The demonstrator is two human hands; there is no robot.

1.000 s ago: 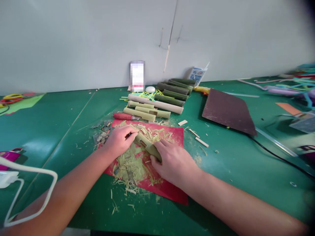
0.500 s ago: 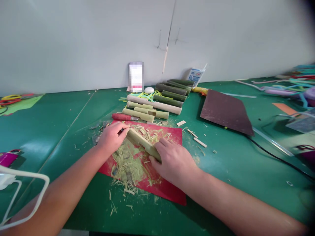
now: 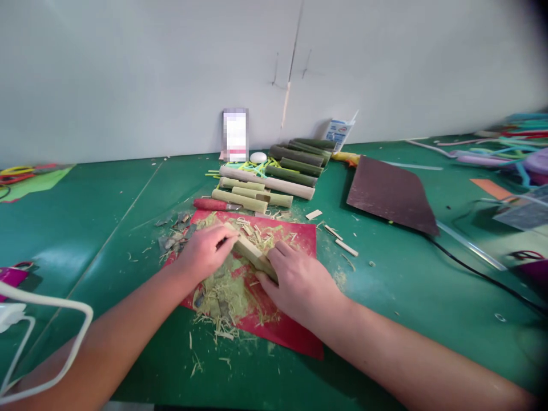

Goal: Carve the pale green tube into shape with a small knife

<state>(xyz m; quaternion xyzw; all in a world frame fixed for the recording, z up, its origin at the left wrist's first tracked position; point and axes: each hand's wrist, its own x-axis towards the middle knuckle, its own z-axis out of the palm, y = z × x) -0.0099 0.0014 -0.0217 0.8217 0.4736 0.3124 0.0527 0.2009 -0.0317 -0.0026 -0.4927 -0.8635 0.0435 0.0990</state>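
Observation:
A pale peeled bamboo piece [image 3: 249, 253] slants over a red sheet [image 3: 295, 337] strewn with shavings. My right hand [image 3: 299, 279] is wrapped round its near end, fingers on top and thumb on the near side. At the far end, my left hand [image 3: 209, 248] is closed in a pinch against the bamboo; whatever it holds is hidden by the fingers. Curled shavings [image 3: 222, 291] and powder cover the sheet between my arms. Just beyond lies a red-handled tool [image 3: 209, 204] with a metal shaft, its tip among the scraps.
Behind the sheet lie peeled bamboo pieces [image 3: 240, 201] and dark green bamboo tubes [image 3: 293, 176]. A phone [image 3: 235, 134] leans on the wall near a drink carton [image 3: 339, 134]. At right lies a brown board [image 3: 391, 194] with a black cable [image 3: 479, 271]. A white cord [image 3: 81, 337] crosses my left forearm.
My left hand has slid right and slightly nearer along the bamboo piece, towards my right hand. My right hand keeps its hold with hardly any movement.

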